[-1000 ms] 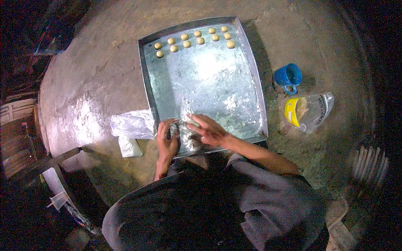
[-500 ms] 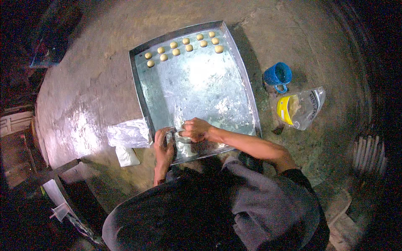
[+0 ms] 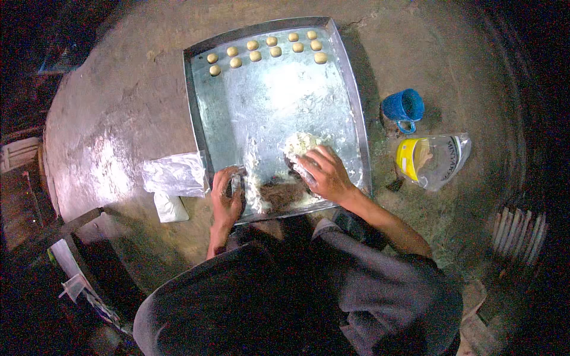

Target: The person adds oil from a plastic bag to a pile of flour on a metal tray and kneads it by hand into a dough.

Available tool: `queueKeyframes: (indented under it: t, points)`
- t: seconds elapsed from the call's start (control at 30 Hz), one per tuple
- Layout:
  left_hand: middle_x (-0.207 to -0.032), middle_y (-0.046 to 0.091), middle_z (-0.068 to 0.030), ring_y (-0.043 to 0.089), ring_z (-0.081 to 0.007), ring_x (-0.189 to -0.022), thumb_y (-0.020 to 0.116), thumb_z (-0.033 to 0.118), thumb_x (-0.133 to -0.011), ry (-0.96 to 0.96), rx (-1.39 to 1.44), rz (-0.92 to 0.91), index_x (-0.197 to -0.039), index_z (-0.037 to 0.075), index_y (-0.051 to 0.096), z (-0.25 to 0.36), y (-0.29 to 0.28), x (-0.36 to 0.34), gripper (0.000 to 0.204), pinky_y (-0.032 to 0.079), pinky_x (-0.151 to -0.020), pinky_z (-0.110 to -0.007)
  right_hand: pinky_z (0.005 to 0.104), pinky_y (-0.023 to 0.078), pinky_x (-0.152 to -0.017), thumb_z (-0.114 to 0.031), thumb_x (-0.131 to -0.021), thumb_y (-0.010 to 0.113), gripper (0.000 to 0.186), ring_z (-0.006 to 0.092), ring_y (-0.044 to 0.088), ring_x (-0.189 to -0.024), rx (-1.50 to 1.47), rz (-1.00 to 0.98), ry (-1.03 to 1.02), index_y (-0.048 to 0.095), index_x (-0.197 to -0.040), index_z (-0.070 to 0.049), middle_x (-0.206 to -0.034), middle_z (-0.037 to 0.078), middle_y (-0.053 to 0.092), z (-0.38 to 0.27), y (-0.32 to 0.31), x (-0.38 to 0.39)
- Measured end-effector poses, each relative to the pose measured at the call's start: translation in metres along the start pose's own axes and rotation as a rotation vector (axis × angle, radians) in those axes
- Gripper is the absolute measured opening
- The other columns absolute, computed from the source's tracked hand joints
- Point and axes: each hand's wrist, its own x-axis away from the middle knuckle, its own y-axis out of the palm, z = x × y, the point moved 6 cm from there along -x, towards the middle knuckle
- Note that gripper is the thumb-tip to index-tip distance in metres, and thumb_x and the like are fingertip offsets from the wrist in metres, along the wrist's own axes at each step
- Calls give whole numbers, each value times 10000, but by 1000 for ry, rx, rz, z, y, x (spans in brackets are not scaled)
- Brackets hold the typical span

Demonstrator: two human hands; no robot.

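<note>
At the far left, a clear plastic sheet [image 3: 175, 174] lies on the floor [image 3: 119, 113] beside the metal tray [image 3: 237, 113], with a small white pouch [image 3: 171, 207] just on its near side. The left hand [image 3: 225, 196] is at the near left part of the tray, next to the side wall, its fingers curled; whether they pinch anything cannot be told. To its right, a white, floury streak [image 3: 252, 172] runs along the tray bottom. Along the far wall, the finished portion comprises thirteen pale dough balls [image 3: 252, 45]: two rows of six, set apart from one another, plus a single ball at the right on the near side of the second row. Judged from this layout, two rows are complete and a third has only one ball; the middle of the tray carries none. The unshaped portion is a pale, crumbly mass [image 3: 301, 142] in the near half of the tray, right of centre. The right hand [image 3: 325, 175] bears on the near side of this mass, fingers close together and bent; whether it grips any of it cannot be told. Outside the tray at right, a blue mug [image 3: 404, 105] stands on the floor, and a clear and yellow bag [image 3: 436, 159] lies just on its near side.
</note>
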Motion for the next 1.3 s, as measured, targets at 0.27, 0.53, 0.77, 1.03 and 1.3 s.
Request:
queueKeyframes:
  t: [0.27, 0.53, 0.77, 1.03, 1.3]
  points:
    - [-1045, 629, -172, 582, -356, -1056, 583, -93, -764, 56, 29, 42, -1061, 20, 643, 21, -6, -3, 323, 451, -930, -392, 473, 463, -979, -311, -766, 735, 290, 317, 582, -1100, 52, 131, -356, 706, -992, -131, -1134, 97, 616, 40, 52, -32]
    - [-1065, 633, -178, 599, -352, -1026, 581, -92, -772, -61, 168, -17, -1099, 0, 632, 5, 2, 3, 343, 461, -912, -375, 399, 497, -590, -251, -763, 764, 274, 291, 608, -692, -124, 177, -101, 623, -715, -22, -772, 111, 633, 29, 41, -57]
    - [-1112, 622, -182, 589, -363, -1063, 592, -78, -728, 44, 45, 36, -1102, 13, 638, 2, -10, 7, 387, 456, -931, -395, 456, 463, -933, -319, -818, 738, 474, 395, 586, -1025, 5, 191, 171, 615, -1159, -13, -1116, 198, 619, -5, -7, -33]
    - [-1098, 631, -178, 600, -366, -1042, 610, -56, -762, 19, 77, 60, -1089, 18, 639, 0, -19, 3, 337, 470, -907, -384, 465, 405, -1037, -268, -741, 777, 555, 388, 490, -1217, -15, 29, -83, 609, -1234, -75, -1367, 176, 485, 0, -1, -43]
    - [-1092, 623, -171, 599, -338, -1038, 599, -96, -780, -20, 115, 1, -1106, -4, 617, 5, -5, 12, 339, 466, -910, -364, 412, 543, -769, -307, -653, 754, 290, 316, 634, -891, -29, 125, -379, 707, -849, -99, -1012, 111, 648, 7, 76, -47]
